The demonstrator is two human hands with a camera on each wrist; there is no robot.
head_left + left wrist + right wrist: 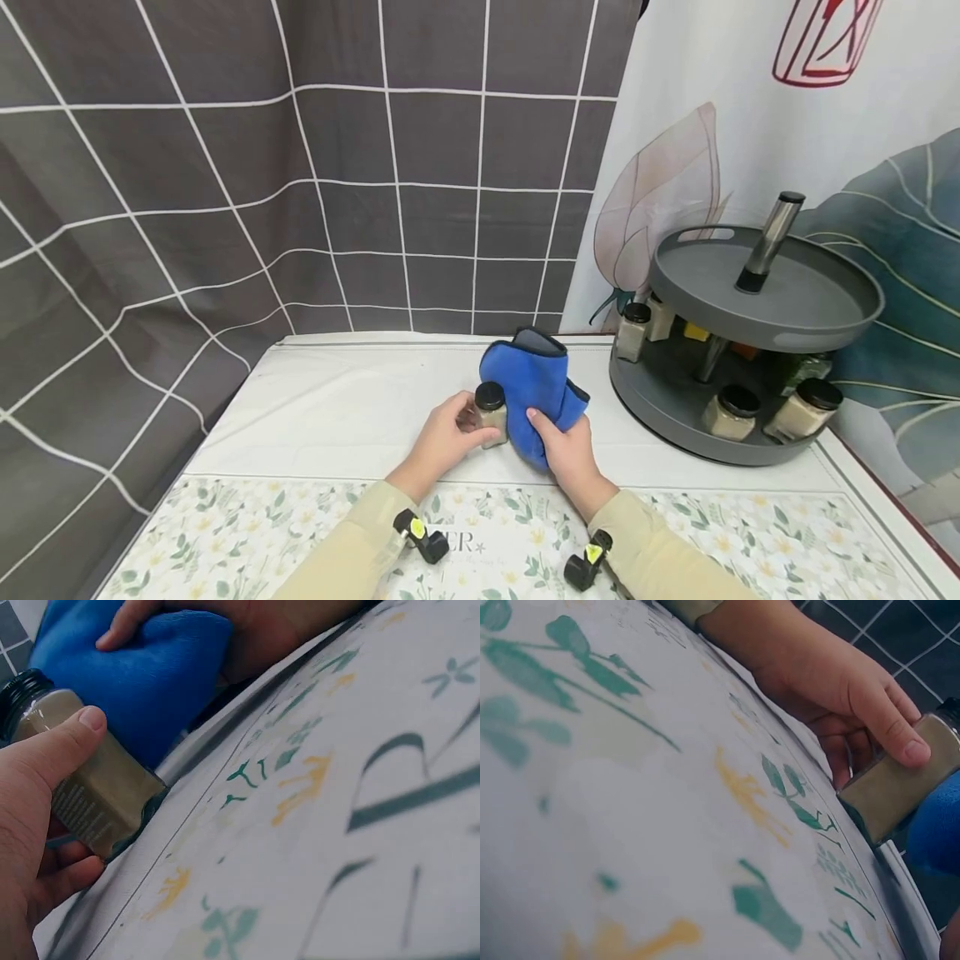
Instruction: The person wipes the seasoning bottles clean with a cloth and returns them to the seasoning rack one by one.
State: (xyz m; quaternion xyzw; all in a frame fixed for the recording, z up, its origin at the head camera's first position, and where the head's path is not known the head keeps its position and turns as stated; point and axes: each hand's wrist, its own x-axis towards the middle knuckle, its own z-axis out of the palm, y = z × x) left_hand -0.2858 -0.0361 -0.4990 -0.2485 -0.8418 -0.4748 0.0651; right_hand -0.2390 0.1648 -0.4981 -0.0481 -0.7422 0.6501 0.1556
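Note:
A square glass spice jar (492, 421) with a black lid and pale brown powder inside stands on the white tabletop. My left hand (447, 435) grips it, thumb across the near side and fingers behind; the left wrist view shows the thumb on the jar (112, 780) and printed text on its glass. A folded blue cloth (528, 383) with dark edging is bunched in my right hand (568, 450), thumb on top. The cloth is right beside the jar in the head view; whether they touch I cannot tell. The cloth hides part of the right fingers.
At the right stands a grey two-tier turntable rack (765, 287) with a metal post. Its lower tier holds several black-lidded jars, among them a jar (731, 412) near the front rim. A floral mat (300, 533) covers the near table; a grey checked curtain (442, 217) hangs behind.

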